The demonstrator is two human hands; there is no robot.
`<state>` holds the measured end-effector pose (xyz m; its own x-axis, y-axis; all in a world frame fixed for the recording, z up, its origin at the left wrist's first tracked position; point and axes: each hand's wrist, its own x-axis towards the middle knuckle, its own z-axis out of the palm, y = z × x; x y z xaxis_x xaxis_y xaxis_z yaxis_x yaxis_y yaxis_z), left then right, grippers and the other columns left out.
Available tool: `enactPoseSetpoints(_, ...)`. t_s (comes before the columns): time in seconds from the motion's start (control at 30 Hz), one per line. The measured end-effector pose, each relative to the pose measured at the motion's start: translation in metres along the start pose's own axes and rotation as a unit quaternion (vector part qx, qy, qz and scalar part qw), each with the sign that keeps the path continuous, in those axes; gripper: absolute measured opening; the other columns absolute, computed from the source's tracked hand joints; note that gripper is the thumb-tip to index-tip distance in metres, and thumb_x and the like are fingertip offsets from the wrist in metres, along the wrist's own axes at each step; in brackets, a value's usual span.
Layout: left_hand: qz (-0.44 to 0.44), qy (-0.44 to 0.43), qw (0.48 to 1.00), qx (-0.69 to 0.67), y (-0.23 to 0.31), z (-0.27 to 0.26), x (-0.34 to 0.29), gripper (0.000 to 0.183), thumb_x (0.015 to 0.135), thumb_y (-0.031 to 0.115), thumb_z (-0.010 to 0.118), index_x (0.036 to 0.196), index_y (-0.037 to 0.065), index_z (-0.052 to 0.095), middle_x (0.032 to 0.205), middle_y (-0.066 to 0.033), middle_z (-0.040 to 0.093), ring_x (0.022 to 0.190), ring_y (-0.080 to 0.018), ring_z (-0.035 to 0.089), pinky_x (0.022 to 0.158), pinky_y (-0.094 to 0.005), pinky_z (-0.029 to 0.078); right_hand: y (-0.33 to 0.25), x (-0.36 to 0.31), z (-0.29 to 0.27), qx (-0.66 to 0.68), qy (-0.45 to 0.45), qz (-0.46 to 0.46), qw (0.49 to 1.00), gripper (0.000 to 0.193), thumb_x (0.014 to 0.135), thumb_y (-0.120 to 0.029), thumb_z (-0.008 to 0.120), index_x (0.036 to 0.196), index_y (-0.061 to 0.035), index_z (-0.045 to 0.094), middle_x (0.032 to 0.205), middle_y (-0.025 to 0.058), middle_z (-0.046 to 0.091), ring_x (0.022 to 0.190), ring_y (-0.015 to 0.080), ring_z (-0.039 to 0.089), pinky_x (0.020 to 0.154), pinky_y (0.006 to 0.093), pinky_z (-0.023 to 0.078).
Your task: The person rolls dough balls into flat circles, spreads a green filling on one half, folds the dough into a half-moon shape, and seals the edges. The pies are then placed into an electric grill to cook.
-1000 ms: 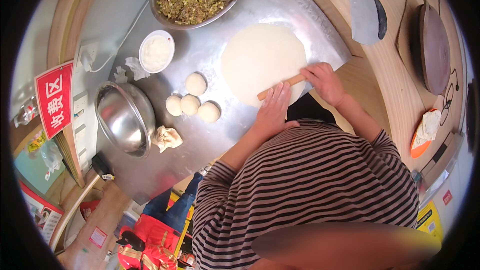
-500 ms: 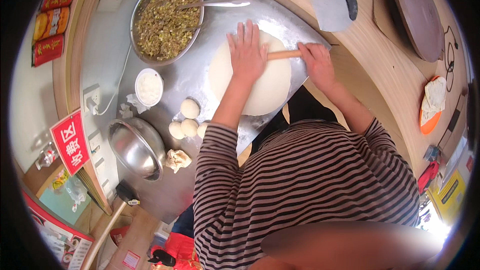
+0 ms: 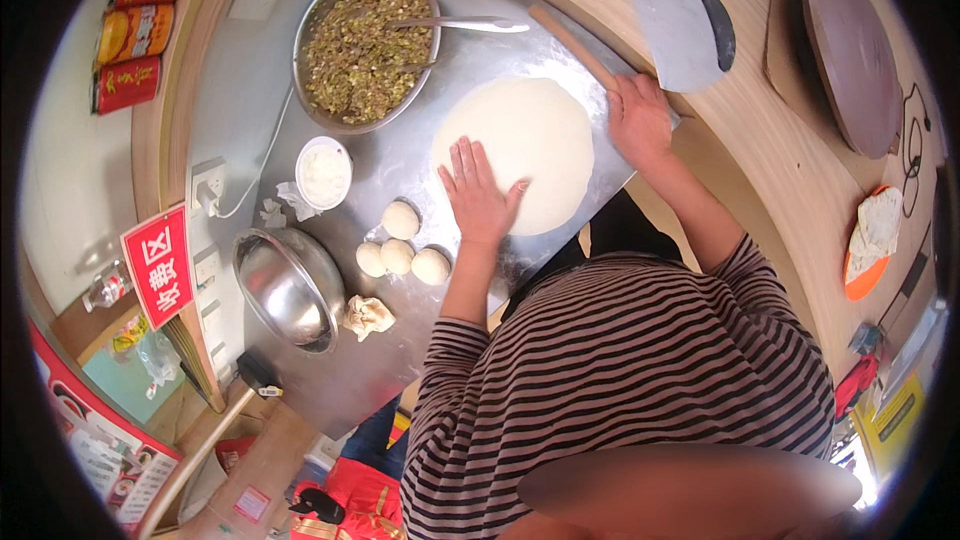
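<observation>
A wide, thin round sheet of dough (image 3: 545,160) lies on the floured metal worktop (image 3: 385,380). My left hand (image 3: 479,192) rests flat on its left edge, fingers stretched out and thumb apart. To the right of the dough, my right hand (image 3: 638,122) is closed around one end of a wooden rolling pin (image 3: 575,47). The pin points away to the upper left and is off the dough sheet. Several small dough balls (image 3: 398,257) sit to the left of my left wrist. A large metal bowl of chopped filling (image 3: 365,55) with a spoon (image 3: 465,24) stands beyond them.
A white tub of pale paste (image 3: 324,173), an empty-looking steel bowl (image 3: 290,290) and a crumpled cloth (image 3: 368,316) are at the left. Along the wooden counter on the right are a dough scraper (image 3: 680,32), a round brown lid (image 3: 850,55) and an orange dish (image 3: 866,275).
The rolling pin has come off the dough and swung away to the right in my right hand. My left hand has left the pin and moved nearer, onto the dough's left edge.
</observation>
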<state>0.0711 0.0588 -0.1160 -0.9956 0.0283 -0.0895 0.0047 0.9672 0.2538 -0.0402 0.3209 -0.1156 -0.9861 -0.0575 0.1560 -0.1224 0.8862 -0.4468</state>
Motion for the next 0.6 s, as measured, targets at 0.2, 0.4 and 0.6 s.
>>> enactPoseSetpoints(0.2,-0.001,-0.088,0.995,0.049,-0.015,-0.035,0.016,0.1,0.083,0.058,0.065,0.154,-0.003,0.029,0.162,-0.0216,0.026,0.152,-0.0369,0.019,0.121,-0.0613,0.009,-0.031,0.008,-0.012,-0.005,-0.064,-0.091,0.994,0.048,0.089,-0.024,0.066,0.131,-0.0033,0.056,0.131,0.0156,0.056,0.122,0.0368,0.051,0.106,0.0487,0.039)
enactPoseSetpoints(0.4,0.007,-0.05,0.998,-0.032,0.024,-0.009,0.014,0.097,0.084,0.062,0.063,0.154,0.001,0.032,0.162,-0.0214,0.026,0.153,-0.0374,0.017,0.12,-0.0636,0.007,-0.073,0.01,0.022,0.04,-0.232,-0.312,0.921,0.077,0.088,-0.046,0.065,0.15,-0.0071,0.042,0.162,0.0094,0.031,0.152,0.0279,0.022,0.125,0.046,0.015)
enactPoseSetpoints(0.6,0.043,-0.028,0.997,-0.064,0.017,-0.017,0.0,0.099,0.082,0.062,0.065,0.154,0.002,0.033,0.162,-0.0216,0.025,0.153,-0.0389,0.016,0.119,-0.0648,0.005,-0.083,0.008,0.014,-0.002,-0.248,-0.313,0.917,0.073,0.089,-0.044,0.066,0.147,-0.0047,0.045,0.157,0.013,0.038,0.148,0.0299,0.029,0.123,0.0474,0.02)
